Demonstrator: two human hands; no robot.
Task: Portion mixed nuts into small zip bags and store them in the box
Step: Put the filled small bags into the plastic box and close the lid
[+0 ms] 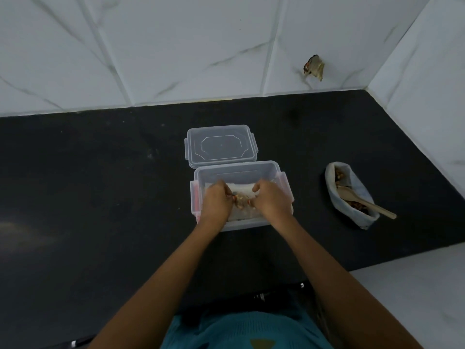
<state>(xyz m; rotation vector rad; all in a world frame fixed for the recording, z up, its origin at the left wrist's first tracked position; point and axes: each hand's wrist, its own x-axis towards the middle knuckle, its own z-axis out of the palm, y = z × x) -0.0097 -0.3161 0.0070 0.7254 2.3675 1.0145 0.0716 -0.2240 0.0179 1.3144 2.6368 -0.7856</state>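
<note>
Teal top [241,331] nearest, both arms reaching out: left hand [216,201] and right hand [273,200] pinch a small zip bag [242,191] of nuts inside the open box [239,172], mid-counter [100,177]. Lid [221,144] just behind; nut pouch [357,190] with wooden spoon [370,204] toward the right edge.

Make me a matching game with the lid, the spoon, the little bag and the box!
Things:
1. lid
2. wooden spoon
3. small zip bag
4. clear box

Places:
a. resting in the big nut bag
b. held by the left hand and right hand
c. open, in front of the lid
d. flat on the black counter, behind the box

Pairs: 1-d, 2-a, 3-b, 4-c.
</note>
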